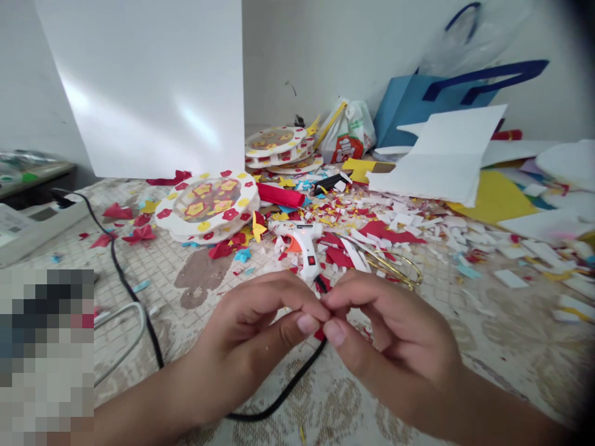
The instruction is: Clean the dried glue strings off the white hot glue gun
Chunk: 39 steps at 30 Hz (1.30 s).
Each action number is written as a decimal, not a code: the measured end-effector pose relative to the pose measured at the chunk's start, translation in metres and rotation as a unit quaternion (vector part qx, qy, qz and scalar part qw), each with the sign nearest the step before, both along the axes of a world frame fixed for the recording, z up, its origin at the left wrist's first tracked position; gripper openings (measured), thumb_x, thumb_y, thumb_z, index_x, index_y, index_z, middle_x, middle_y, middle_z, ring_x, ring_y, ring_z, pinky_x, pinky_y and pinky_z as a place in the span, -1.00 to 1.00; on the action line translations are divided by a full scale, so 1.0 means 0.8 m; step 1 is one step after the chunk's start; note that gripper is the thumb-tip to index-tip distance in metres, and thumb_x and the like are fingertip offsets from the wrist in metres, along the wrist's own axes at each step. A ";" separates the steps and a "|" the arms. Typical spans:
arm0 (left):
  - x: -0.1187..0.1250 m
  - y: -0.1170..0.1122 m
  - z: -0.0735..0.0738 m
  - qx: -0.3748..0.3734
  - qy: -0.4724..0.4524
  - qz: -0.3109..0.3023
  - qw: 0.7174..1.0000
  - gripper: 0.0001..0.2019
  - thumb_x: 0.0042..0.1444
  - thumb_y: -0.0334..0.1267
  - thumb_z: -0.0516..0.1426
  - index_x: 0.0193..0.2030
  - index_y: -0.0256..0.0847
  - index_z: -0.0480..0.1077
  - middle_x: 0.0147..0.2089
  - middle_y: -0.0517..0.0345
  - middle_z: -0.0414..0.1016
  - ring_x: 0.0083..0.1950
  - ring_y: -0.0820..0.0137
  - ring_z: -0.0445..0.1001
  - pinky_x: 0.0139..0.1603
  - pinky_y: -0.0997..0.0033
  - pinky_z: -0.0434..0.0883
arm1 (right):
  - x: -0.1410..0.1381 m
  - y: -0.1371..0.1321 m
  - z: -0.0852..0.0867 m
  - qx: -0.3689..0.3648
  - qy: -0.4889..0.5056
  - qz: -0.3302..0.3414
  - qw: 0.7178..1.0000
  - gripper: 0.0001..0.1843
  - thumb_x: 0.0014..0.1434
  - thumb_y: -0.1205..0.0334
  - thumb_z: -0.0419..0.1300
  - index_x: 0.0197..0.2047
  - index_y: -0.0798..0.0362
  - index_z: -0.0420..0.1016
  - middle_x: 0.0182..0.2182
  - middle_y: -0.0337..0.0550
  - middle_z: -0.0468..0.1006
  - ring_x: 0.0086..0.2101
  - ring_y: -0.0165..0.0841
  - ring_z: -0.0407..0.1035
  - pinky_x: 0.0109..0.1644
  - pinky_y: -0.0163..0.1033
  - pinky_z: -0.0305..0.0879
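My left hand (260, 325) and my right hand (385, 334) meet at the front middle of the table, fingertips pinched together. Between them shows a small red paper piece (320, 333), mostly hidden by my thumbs. Both hands are closed on it. Just behind my fingers lies a white hot glue gun (302, 244), whose black cord (139, 310) loops under my hands. Gold-handled scissors (395, 267) rest to the right of the gun.
A round white decoration with red and yellow paper flowers (209, 204) sits at mid left, more of them stacked (279, 148) behind. Red, white and yellow paper scraps (418, 229) cover the right side. A white board (149, 87) and blue bag (418, 99) stand at the back.
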State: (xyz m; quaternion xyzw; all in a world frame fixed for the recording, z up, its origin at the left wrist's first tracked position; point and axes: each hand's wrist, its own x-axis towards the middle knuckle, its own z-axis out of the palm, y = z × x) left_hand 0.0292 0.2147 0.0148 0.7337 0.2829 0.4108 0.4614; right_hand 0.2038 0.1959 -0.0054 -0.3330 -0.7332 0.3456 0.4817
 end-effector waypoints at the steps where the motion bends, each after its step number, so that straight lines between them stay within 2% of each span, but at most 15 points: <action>1: 0.000 0.000 0.000 0.001 0.002 0.000 1.000 -0.87 0.12 -0.40 0.08 -0.29 -0.16 0.45 -0.35 0.10 0.48 -0.31 0.38 0.46 -0.29 0.34 0.45 | 0.000 0.000 0.000 0.000 -0.001 0.000 1.000 -0.75 0.13 0.42 0.10 -0.16 -0.11 0.27 -0.41 -0.31 0.35 -0.38 -0.46 0.29 -0.34 -0.36 0.27; 7: 0.001 0.000 0.000 0.029 0.031 0.012 0.999 -0.89 0.11 -0.40 0.10 -0.34 -0.20 0.45 -0.40 0.11 0.47 -0.37 0.42 0.44 -0.33 0.40 0.44 | 0.000 -0.001 0.004 -0.006 0.004 -0.006 1.000 -0.76 0.12 0.41 0.11 -0.16 -0.09 0.29 -0.42 -0.33 0.36 -0.41 -0.50 0.28 -0.35 -0.40 0.26; 12: 0.001 -0.001 -0.002 0.054 0.056 0.016 0.997 -0.89 0.10 -0.41 0.09 -0.36 -0.21 0.44 -0.41 0.13 0.47 -0.38 0.46 0.43 -0.35 0.44 0.41 | -0.001 0.000 0.004 -0.020 0.019 -0.003 1.000 -0.79 0.14 0.41 0.10 -0.18 -0.08 0.31 -0.45 -0.33 0.37 -0.47 -0.50 0.28 -0.44 -0.41 0.26; 18: -0.001 -0.004 -0.007 0.098 0.082 0.055 0.990 -0.95 0.04 -0.41 0.15 -0.37 -0.19 0.40 -0.45 0.17 0.46 -0.43 0.46 0.41 -0.41 0.45 0.36 | 0.005 0.005 0.008 0.111 -0.102 -0.037 0.988 -0.73 0.07 0.48 0.11 -0.20 -0.05 0.31 -0.41 -0.28 0.47 -0.46 -0.47 0.35 -0.39 -0.35 0.30; 24: -0.003 -0.003 -0.010 0.134 0.073 0.086 0.985 -0.92 -0.01 -0.41 0.20 -0.40 -0.18 0.38 -0.49 0.22 0.43 -0.47 0.49 0.39 -0.46 0.48 0.32 | 0.011 0.008 0.013 0.152 -0.181 -0.018 0.971 -0.81 0.09 0.45 0.08 -0.29 -0.06 0.28 -0.47 -0.27 0.47 -0.46 -0.42 0.36 -0.37 -0.29 0.29; 29: -0.003 0.001 -0.003 0.123 0.104 0.068 0.985 -0.95 0.00 -0.38 0.18 -0.42 -0.20 0.38 -0.50 0.21 0.44 -0.48 0.49 0.40 -0.47 0.51 0.33 | 0.013 0.011 0.017 0.131 -0.214 0.001 0.968 -0.87 0.08 0.43 0.06 -0.38 -0.01 0.26 -0.56 -0.32 0.40 -0.54 -0.47 0.28 -0.45 -0.33 0.19; 33: -0.003 0.007 0.004 0.072 0.159 0.034 0.984 -0.87 -0.01 -0.34 0.19 -0.54 -0.22 0.35 -0.55 0.26 0.42 -0.53 0.55 0.36 -0.52 0.59 0.29 | 0.016 0.018 0.026 0.065 -0.272 0.051 0.959 -0.86 0.03 0.45 0.08 -0.44 0.01 0.27 -0.60 -0.37 0.33 -0.59 -0.52 0.20 -0.51 -0.39 0.10; 36: -0.002 0.011 0.004 0.040 0.192 -0.002 0.981 -0.86 -0.02 -0.33 0.19 -0.55 -0.23 0.37 -0.56 0.26 0.42 -0.53 0.54 0.36 -0.52 0.59 0.28 | 0.017 0.020 0.031 0.018 -0.316 0.093 0.944 -0.85 0.02 0.45 0.07 -0.48 0.02 0.27 -0.64 -0.37 0.29 -0.60 -0.52 0.16 -0.54 -0.38 0.03; 39: -0.001 0.010 0.002 0.038 0.222 -0.013 0.974 -0.86 -0.02 -0.32 0.19 -0.56 -0.24 0.40 -0.57 0.24 0.43 -0.50 0.51 0.37 -0.49 0.56 0.27 | 0.017 0.020 0.031 0.006 -0.341 0.096 0.935 -0.86 -0.01 0.44 0.06 -0.51 0.02 0.27 -0.66 -0.36 0.26 -0.61 -0.50 0.13 -0.57 -0.35 -0.07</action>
